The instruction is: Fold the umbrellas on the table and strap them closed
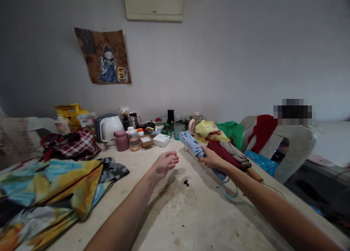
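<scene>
My right hand [210,158] is wrapped round a light blue folded umbrella [191,144], lifted a little above the table at a slant. A pale blue wrist strap [231,197] dangles in a loop from its near end. To the left, my left hand [165,165] hovers over the table with its fingers loosely bent and apart, holding nothing visible. Just right of my right hand lie a dark red folded umbrella [222,153] and a grey-beige one [237,154], near a wooden handle [255,174].
Colourful patterned cloth [51,200] covers the left of the table [191,221]. Along the back stand a white kettle [109,128], a pink jar [121,141], a white box [161,140] and a yellow bag [210,131]. Chairs and a person [294,111] are at right.
</scene>
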`<action>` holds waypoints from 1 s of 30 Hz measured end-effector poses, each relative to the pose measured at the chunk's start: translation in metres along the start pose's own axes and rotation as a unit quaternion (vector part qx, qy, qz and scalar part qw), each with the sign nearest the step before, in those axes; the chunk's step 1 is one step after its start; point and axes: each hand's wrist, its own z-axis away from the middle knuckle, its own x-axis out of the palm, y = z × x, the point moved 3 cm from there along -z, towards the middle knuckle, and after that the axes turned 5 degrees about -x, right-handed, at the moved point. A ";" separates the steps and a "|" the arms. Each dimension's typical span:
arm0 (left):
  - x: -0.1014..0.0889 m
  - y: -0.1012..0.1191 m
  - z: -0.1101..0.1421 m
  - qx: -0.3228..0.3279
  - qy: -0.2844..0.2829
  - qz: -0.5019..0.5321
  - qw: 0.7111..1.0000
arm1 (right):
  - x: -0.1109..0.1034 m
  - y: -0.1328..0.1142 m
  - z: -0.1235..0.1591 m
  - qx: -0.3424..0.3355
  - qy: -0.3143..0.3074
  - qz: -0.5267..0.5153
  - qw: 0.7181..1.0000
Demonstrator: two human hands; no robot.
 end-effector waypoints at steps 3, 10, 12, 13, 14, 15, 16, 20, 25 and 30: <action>-0.003 -0.002 -0.005 -0.013 0.001 -0.005 1.000 | -0.016 0.030 0.015 0.052 0.003 0.070 0.996; -0.004 -0.013 -0.012 -0.037 -0.018 -0.006 0.999 | -0.021 0.068 0.039 0.100 0.009 0.162 0.982; -0.003 -0.013 -0.011 -0.040 -0.025 -0.004 0.999 | -0.020 0.071 0.041 0.104 0.013 0.171 0.980; -0.003 -0.013 -0.011 -0.041 -0.028 -0.004 0.999 | -0.021 0.071 0.041 0.107 0.017 0.174 0.979; -0.002 -0.012 -0.010 -0.040 -0.030 -0.003 0.999 | -0.022 0.070 0.042 0.108 0.021 0.177 0.978; -0.002 -0.012 -0.009 -0.039 -0.033 -0.003 0.999 | -0.024 0.069 0.042 0.109 0.025 0.180 0.977; -0.002 -0.011 -0.009 -0.037 -0.034 -0.003 0.999 | -0.028 0.068 0.041 0.109 0.028 0.183 0.977; -0.003 -0.009 -0.008 -0.034 -0.034 0.002 0.999 | -0.041 0.064 0.040 0.106 0.039 0.195 0.974; -0.004 -0.010 -0.009 -0.035 -0.041 0.004 0.999 | -0.035 0.069 0.039 0.102 0.031 0.199 0.974; -0.004 -0.010 -0.009 -0.042 -0.039 0.001 0.998 | -0.019 0.076 0.038 0.095 0.026 0.199 0.975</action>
